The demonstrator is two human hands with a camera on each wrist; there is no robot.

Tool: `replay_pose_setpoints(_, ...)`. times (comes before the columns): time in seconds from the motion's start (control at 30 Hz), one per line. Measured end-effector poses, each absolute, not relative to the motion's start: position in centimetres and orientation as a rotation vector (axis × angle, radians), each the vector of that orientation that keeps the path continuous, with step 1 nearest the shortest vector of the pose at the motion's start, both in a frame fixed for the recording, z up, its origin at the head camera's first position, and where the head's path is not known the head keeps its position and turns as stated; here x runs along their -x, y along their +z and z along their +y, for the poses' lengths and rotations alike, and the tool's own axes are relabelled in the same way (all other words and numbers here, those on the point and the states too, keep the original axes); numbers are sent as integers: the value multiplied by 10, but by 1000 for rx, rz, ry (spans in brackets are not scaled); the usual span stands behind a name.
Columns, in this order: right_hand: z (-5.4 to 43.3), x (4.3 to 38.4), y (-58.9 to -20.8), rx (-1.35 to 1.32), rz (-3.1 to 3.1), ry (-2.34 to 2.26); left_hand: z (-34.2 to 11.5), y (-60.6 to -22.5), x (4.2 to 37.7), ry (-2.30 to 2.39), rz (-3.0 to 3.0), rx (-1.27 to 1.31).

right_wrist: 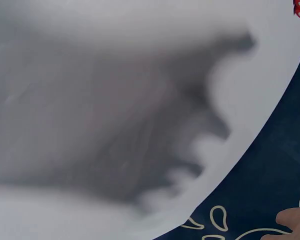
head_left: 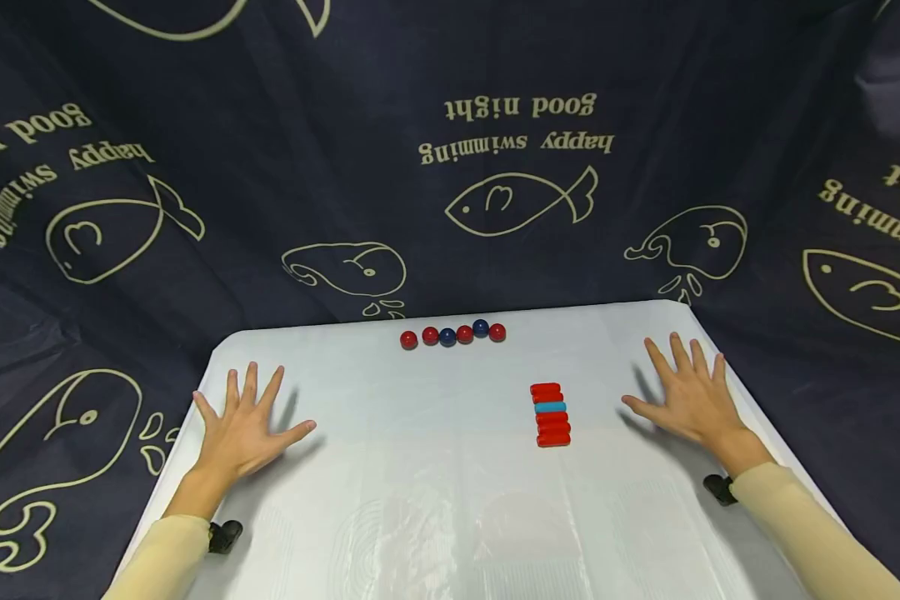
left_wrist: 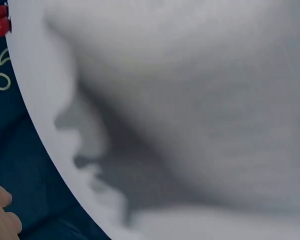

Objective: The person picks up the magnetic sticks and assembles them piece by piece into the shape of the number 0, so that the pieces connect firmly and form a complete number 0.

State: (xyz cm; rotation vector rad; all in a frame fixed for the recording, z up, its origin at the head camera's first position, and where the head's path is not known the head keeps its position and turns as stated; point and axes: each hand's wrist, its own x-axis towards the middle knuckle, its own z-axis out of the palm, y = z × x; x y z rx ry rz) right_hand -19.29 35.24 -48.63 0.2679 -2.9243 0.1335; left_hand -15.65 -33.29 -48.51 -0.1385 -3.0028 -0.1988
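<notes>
the setting is looking like a makeshift tabletop station: dark blue cloth (head_left: 367, 167) is surrounding the white table (head_left: 420, 425) on its left, right and far sides, showing pale fish (head_left: 521, 204), whales (head_left: 693, 242) and upside-down lettering (head_left: 562, 105). building type is not showing.

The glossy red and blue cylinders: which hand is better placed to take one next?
Likely the right hand: spread and empty, it is nearer the glossy red and blue cylinders; the left hand is farther across the white tabletop.
</notes>
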Motion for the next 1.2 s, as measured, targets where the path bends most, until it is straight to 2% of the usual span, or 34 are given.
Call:
replay_pose_setpoints(0.37,340,196,-486,-419,-2892,202,-284,-486,156,-300,-3004,194)
replay_pose_setpoints(0.8,305,208,-485,-416,-3060,776,-204,-496,165,-494,-2985,297)
replay_pose_setpoints(1.2,271,222,-500,-447,-3084,956,-151,-504,170,-889,-2897,340)
